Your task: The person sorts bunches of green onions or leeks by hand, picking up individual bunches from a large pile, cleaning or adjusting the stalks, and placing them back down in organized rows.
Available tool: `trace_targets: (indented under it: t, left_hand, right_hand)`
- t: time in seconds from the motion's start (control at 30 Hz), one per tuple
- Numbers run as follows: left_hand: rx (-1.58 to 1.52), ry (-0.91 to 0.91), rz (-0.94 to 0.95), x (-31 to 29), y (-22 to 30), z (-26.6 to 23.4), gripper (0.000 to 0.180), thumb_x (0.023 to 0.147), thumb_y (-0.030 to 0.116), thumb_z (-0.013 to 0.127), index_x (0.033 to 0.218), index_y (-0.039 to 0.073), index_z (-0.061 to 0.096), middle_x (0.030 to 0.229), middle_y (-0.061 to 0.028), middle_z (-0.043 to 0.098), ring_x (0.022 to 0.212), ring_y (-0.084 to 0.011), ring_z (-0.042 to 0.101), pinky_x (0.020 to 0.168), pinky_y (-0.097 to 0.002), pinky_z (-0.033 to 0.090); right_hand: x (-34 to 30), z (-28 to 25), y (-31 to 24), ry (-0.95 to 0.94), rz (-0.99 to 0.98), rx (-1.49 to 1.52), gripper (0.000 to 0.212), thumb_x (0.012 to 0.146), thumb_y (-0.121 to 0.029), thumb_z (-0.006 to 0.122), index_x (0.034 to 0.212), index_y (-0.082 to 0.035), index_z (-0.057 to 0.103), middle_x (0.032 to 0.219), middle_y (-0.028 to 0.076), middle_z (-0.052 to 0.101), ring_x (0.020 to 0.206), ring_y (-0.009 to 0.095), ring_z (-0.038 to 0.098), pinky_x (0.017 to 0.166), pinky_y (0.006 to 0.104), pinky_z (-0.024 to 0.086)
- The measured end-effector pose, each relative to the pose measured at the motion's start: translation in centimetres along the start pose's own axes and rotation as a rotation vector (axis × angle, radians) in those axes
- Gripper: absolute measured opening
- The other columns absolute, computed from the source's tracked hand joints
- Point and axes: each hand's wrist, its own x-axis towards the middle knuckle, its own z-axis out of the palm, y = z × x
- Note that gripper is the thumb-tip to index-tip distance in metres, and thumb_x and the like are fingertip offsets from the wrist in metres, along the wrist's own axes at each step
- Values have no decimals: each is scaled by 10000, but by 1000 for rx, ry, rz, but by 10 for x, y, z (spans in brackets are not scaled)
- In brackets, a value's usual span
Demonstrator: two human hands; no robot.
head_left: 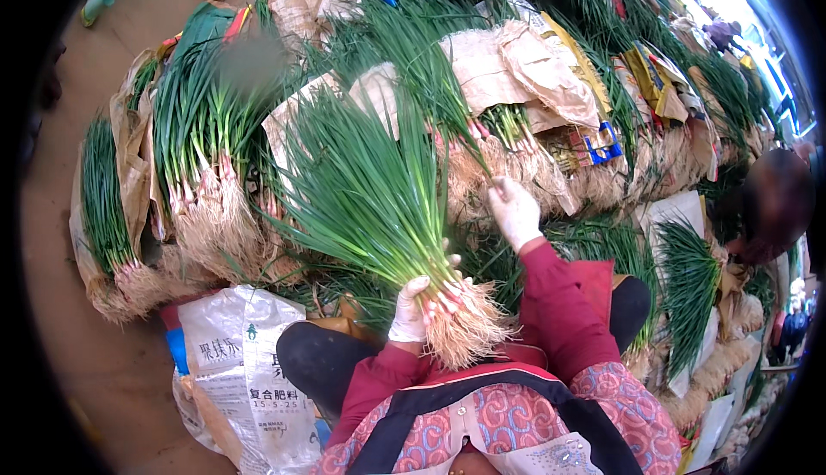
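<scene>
A thick bunch of spring onions [379, 191] stands in front of me, its long green leaves fanned up and away, its pale, stringy roots hanging toward my lap. My left hand [409, 311], in a white glove, is closed around the bunch just above the pinkish bulbs. On the right, my right hand [514, 214], also gloved, reaches to the edge of the pile beyond. Its fingertips are pinched on a single thin spring onion [482, 161], whose root end is at the fingers. Part of the left fingers is hidden behind the stems.
Large bundles of spring onions [211, 131] wrapped in sacking stand in a row beyond me. A folded beige sack [525, 66] lies over several of them. At my left is a white printed sack [249, 372]. Another person [774, 204] sits at the right beside more onions.
</scene>
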Motion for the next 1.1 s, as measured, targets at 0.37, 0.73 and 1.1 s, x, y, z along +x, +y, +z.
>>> trace_targets:
  t: [0.37, 0.73, 1.1]
  left_hand:
    - [-18, 10, 22, 2, 0, 1, 672, 729, 163, 588, 1311, -52, 331, 1321, -206, 417, 1193, -326, 452, 974, -448, 413]
    - [68, 8, -4, -4, -1, -2, 611, 750, 169, 550, 1265, -103, 367, 1242, -252, 486, 1133, -347, 507, 979, -419, 409]
    - [38, 86, -64, -11, 3, -15, 426, 802, 144, 503, 1154, -95, 496, 1069, -222, 599, 923, -281, 621, 804, -334, 510]
  right_hand:
    - [-30, -21, -13, -429, 237, 505, 226, 898, -251, 542, 854, -51, 637, 615, -3, 575, 492, 67, 480, 456, 250, 405]
    - [-55, -7, -30, -525, 34, 508, 316, 897, -352, 500, 837, -56, 593, 754, 97, 620, 610, 216, 607, 508, 329, 466]
    - [-74, 20, -50, -1072, 824, 1605, 216, 909, -298, 496, 956, -106, 584, 726, -34, 614, 368, 16, 407, 315, 152, 306]
